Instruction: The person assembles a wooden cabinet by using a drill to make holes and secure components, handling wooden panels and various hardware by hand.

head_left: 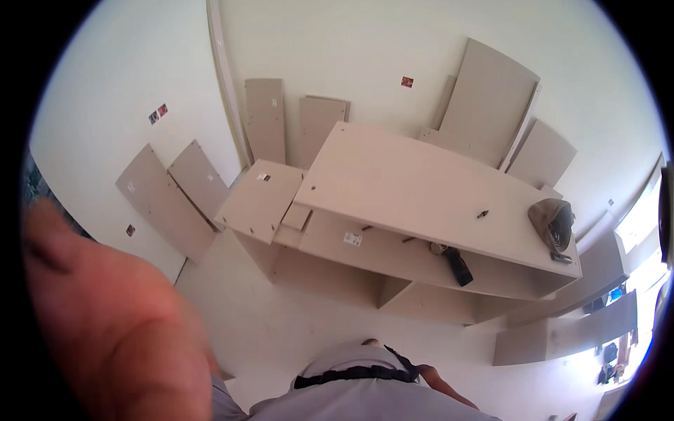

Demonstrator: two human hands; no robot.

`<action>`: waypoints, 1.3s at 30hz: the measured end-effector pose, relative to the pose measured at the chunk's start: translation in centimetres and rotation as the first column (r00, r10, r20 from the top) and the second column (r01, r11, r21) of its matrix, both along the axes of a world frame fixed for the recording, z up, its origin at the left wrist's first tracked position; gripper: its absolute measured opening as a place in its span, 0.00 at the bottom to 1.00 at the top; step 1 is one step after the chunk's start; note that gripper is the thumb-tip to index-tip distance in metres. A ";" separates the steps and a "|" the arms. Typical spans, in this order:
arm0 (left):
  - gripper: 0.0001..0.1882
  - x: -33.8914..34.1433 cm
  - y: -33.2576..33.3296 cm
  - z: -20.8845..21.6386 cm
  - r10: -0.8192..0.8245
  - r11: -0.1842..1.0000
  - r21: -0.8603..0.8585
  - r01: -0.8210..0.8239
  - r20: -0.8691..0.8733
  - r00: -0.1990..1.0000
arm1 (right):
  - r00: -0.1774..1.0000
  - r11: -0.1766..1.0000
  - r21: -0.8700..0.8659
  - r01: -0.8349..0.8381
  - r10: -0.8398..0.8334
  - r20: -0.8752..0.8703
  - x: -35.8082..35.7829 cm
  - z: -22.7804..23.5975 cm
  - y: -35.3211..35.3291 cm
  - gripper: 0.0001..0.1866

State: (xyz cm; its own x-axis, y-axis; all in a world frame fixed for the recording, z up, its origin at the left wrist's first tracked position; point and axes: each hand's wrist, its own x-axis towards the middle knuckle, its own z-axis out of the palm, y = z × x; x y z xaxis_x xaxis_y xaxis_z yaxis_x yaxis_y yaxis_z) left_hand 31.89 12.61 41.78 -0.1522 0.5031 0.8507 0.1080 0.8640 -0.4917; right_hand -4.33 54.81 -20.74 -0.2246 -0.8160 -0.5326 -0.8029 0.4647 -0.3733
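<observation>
My left hand [126,316] is raised very close to the camera, filling the lower left. Its fingers are blurred and cut off by the dark rim, so I cannot tell whether it holds anything. Down by my belt [351,377], my right hand [424,372] is near my hip, its fingers hidden. In front of me stands a part-built beige cabinet [407,182], apart from both hands. On its top lie a small dark drill bit-like piece [483,213] and a brown-grey cloth bag or cap [551,221]. A black power tool [456,265] lies on the lower board beneath the top.
A smaller beige unit [267,193] adjoins the cabinet's left end. Loose panels lean on the left wall [165,196] and on the back wall [484,98]. More boards [562,337] stand at the right beside a bright window [642,274]. The floor [309,316] is pale.
</observation>
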 end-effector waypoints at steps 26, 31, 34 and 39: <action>0.09 -1.6 -2.1 -63.5 -0.615 -0.641 0.224 -0.734 0.421 0.666 | 0.817 0.817 -0.530 -0.227 -0.137 -0.560 -24.8 42.1 -27.4 0.14; 0.12 -3.2 -6.9 -64.4 -0.489 -0.692 0.482 -0.537 0.234 0.840 | 0.985 0.525 -0.850 -0.036 -0.125 -0.119 -19.7 45.6 -22.7 0.12; 0.10 -8.0 -5.5 -58.0 -0.547 -0.667 0.414 -0.619 0.291 0.785 | 0.941 0.633 -0.743 0.216 0.069 0.333 -19.4 43.5 -17.0 0.11; 0.09 -8.9 -3.1 -57.9 -0.615 -0.650 0.291 -0.702 0.341 0.711 | 0.805 0.707 -0.404 0.580 -0.422 0.417 -24.0 28.7 -11.8 0.13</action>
State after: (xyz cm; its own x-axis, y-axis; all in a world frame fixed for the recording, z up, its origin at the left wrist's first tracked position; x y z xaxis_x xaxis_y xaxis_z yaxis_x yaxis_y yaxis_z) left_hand 22.99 9.55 -16.14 -0.4248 -0.6133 -0.6659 -0.5507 -0.4088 0.7278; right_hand -28.29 43.03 7.96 -0.5881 -0.7843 -0.1976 -0.3307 0.4561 -0.8262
